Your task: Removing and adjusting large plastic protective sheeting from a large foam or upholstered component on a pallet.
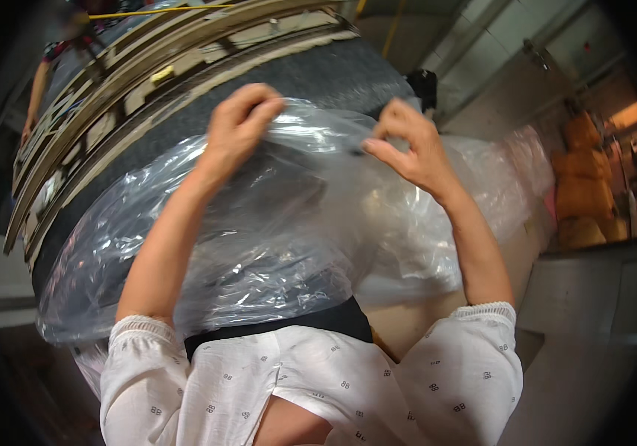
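- Pinching with left hand [242, 123], thumb drawn in against curled fingers; closed on the far edge of clear plastic sheeting [244, 253], as far as visible.
- Holding right hand [411, 149] just to the right of that lifted edge, fingers bent, thumb pointing left. Cannot tell whether any film is caught there; motion blur around the fingertips.
- Both hands raised over the far part of the sheeting, near each other but apart.
- Sheeting spread wide across the near side of a dark grey work surface [348, 63], from far out on the left to the middle; crumpled, glossy, full of bright creases, hazy with blurring between the hands.
- More clear plastic, bunched loosely, on the right beyond the right forearm [478, 245]; pinkish tint toward its far right end [530, 152].
- Along the far left: long pale slats [132, 74], roughly parallel, with a small yellow object [162, 75] among them.
- Beyond the slats, far left: another person's arm [38, 89], hanging down.
- Just past the right hand, farther off: black object [424, 88], too dim to identify.
- Far right: orange-brown stacked items [584, 178] beside a lit opening.
- Nearest: white blouse [430, 386] with small dark print, gathered cuffs at the forearms.
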The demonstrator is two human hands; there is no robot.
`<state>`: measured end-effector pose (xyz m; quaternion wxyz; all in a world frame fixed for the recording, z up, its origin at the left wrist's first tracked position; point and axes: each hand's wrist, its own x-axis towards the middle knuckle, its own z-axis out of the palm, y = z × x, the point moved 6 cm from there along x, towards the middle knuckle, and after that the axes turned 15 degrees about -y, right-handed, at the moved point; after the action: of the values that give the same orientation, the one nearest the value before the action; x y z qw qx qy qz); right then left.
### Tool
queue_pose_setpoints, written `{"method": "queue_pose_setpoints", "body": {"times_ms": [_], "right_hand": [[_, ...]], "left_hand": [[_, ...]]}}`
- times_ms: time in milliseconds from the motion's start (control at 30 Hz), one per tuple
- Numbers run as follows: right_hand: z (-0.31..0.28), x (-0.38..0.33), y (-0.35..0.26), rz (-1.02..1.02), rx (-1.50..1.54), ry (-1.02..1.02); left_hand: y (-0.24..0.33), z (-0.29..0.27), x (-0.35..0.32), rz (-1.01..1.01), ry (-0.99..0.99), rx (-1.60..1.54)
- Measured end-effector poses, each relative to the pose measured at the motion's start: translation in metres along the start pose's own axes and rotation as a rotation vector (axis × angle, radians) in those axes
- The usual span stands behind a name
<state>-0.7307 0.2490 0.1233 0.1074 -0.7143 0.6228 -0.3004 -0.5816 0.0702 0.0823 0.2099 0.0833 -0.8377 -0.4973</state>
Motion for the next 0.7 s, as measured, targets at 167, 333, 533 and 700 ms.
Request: {"method": "queue_pose_setpoints", "body": {"times_ms": [167, 333, 533, 700], "right_hand": [[0.051, -0.265, 0.158, 0.81, -0.415, -0.85], [-0.003, -0.473, 0.227, 1.496, -0.629, -1.386], [-0.213, -0.212, 0.221, 0.831, -0.988, 0.217], [-0.181, 0.022, 0.119, 0.111, -0.119, 0.919]], "left_hand": [[-0.041, -0.069, -0.072, -0.181, 0.188, 0.383], [-0.057, -0.168, -0.201, -0.402, 0.286, 0.562], [-0.056, -0.303, -0.395, -0.809, 0.614, 0.88], [-0.085, -0.347, -0.563, -1.0, 0.66, 0.824]]}}
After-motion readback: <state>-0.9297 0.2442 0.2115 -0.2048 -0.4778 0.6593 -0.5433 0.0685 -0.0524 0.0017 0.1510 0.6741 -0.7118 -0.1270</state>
